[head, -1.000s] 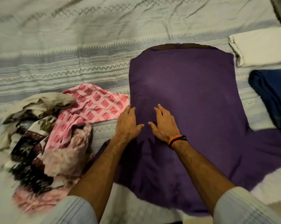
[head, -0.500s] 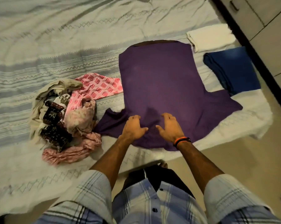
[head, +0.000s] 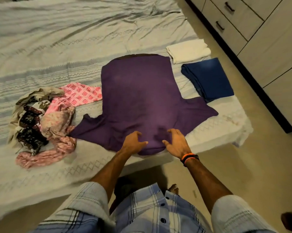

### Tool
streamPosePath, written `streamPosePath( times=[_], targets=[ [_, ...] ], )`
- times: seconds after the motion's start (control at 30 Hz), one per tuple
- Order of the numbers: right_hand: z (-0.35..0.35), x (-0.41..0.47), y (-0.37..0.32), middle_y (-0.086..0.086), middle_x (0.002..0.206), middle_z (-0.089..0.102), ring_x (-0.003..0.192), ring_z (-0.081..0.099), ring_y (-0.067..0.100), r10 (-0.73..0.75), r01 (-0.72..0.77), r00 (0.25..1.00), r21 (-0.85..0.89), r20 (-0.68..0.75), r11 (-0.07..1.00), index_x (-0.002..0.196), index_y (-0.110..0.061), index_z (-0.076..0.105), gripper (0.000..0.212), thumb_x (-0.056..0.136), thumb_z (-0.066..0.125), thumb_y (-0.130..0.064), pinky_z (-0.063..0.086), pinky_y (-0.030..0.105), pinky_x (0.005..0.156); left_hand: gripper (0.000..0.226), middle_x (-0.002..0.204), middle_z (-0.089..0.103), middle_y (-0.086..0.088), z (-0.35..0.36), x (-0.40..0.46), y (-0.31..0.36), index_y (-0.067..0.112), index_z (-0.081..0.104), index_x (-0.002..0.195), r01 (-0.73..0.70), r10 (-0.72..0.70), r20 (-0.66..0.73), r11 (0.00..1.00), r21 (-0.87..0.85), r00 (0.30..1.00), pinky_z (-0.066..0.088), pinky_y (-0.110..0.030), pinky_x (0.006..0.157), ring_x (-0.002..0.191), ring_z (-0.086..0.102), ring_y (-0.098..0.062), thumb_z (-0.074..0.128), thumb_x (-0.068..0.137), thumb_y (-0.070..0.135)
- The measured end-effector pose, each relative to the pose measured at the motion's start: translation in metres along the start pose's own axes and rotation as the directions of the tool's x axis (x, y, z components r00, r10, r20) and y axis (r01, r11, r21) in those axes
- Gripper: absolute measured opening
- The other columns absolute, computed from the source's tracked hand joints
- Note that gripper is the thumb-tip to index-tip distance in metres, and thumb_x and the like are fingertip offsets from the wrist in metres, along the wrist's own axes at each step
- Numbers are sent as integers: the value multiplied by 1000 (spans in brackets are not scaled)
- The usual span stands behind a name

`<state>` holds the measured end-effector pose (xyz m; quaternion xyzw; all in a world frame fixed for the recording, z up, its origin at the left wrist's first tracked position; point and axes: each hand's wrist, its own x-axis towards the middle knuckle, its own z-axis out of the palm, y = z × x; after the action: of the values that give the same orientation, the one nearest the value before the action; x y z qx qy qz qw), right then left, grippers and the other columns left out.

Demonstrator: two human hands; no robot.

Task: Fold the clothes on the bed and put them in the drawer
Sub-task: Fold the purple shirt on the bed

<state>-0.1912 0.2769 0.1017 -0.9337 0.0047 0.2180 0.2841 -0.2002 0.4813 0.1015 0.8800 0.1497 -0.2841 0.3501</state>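
A purple T-shirt [head: 142,98] lies spread flat on the bed [head: 58,39], sleeves out to both sides, collar end at the near edge. My left hand [head: 133,142] and my right hand [head: 175,142] hover at that near end with fingers curled and apart, holding nothing. A folded white cloth [head: 188,50] and a folded blue garment [head: 209,79] lie to the shirt's right. A heap of unfolded pink and patterned clothes [head: 46,120] sits to its left.
Wardrobe drawers with dark handles [head: 229,7] stand shut along the right wall, across a strip of floor [head: 259,165]. The bed's near edge runs just in front of my legs. The striped sheet is wrinkled at the back.
My view has pulled back and up from the bed. Both hands slid down the purple shirt from its middle to the near collar end, spreading slightly apart.
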Motion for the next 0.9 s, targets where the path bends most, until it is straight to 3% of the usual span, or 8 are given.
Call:
streamPosePath(
  times=[0.3,0.57,0.9],
  targets=[
    [-62,12,88,12,133,53,116,57,26,41,-42,999,37,28,998,133,-9,50,52,88,70,-25,44,35,104,63,136,57,-9,64,0,66,10,50,137,43,-43,-38,999,-6,998,42,-29,100,122,55,-23,73,85,37],
    [-99,60,137,12,132,55,119,55,28,112,-114,993,88,30,990,132,-9,50,52,86,72,-23,44,39,105,58,133,59,-8,95,63,117,9,52,134,55,-54,12,998,-30,998,42,-28,97,121,55,-24,73,86,33],
    [-142,132,177,13,127,59,109,61,28,249,-255,967,158,58,954,129,-5,53,50,86,73,-22,49,38,96,56,133,58,-7,120,138,177,9,51,135,50,-48,106,999,-17,993,42,-28,97,121,55,-23,70,88,33]
  ],
)
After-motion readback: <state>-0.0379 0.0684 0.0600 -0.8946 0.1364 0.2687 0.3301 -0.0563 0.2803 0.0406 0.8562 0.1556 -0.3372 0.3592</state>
